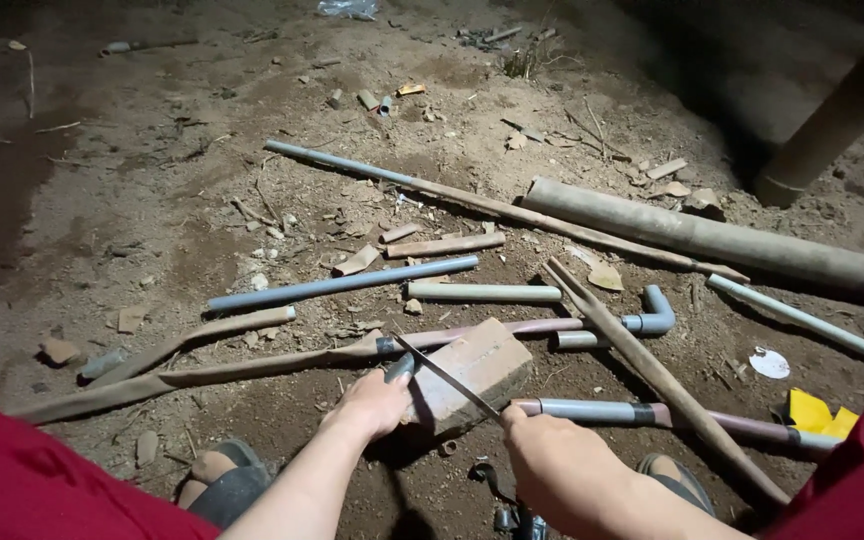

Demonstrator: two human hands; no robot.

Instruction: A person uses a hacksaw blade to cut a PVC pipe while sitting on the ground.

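The left hand [377,403] is closed round a short grey pipe [399,368] & presses it down on a brick [472,372]. Only the pipe's end pokes out above the fingers; it looks dull grey, smooth & round, w/ a bit of dirt on it. The right hand [552,462] holds a thin saw blade [444,375], pinched at its near end. The blade is long, flat, dark & shiny, & it runs slanted up to the left over the brick, w/ its far tip by the pipe. I can't tell if the blade touches the pipe. The brick is pale brown, blocky & dusty, lying on the dirt ground [152,220] right in front of the person. Just right of the brick lies a grey pipe with black tape [642,413], near the right hand. Behind the brick is a grey elbow pipe [652,318], a pale green pipe [482,292] & a long blue-grey pipe [342,284]. A fat tan tube [712,240] lies far back on the right. Yellow scraps [817,412] sit at the right edge. Feet in sandals [232,478] show at the bottom, beside red cloth [32,480].
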